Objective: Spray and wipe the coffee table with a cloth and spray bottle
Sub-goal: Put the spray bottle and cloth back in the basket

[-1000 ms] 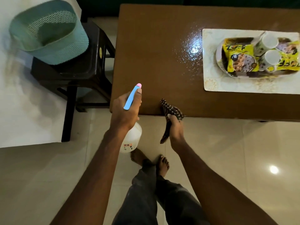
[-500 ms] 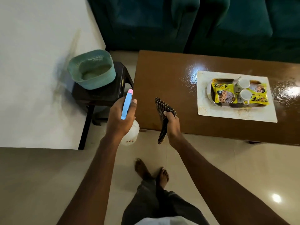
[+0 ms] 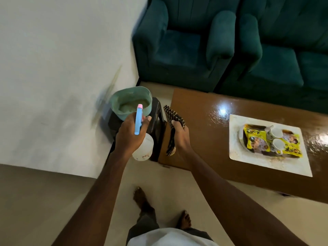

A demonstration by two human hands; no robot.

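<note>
Glossy brown coffee table (image 3: 204, 139) stands on tiled floor (image 3: 266, 219), pale placemat (image 3: 266, 162) right of center, tray (image 3: 240, 137) on the mat. Dark stool (image 3: 158, 112) just beside table's left end carries teal basket (image 3: 131, 91).

Home living rm: teal armchairs (image 3: 186, 47), coffee table (image 3: 204, 135).

the right hand (image 3: 181, 137) has lifted the cloth (image 3: 173, 118) from the surface's (image 3: 204, 139) 6 o'clock edge to its 9 o'clock end; the left hand (image 3: 129, 137) and bottle (image 3: 143, 148) now overlap the stool (image 3: 158, 112).

Teal armchairs (image 3: 186, 50) beside a white wall (image 3: 53, 68), cream floor (image 3: 44, 201).
</note>
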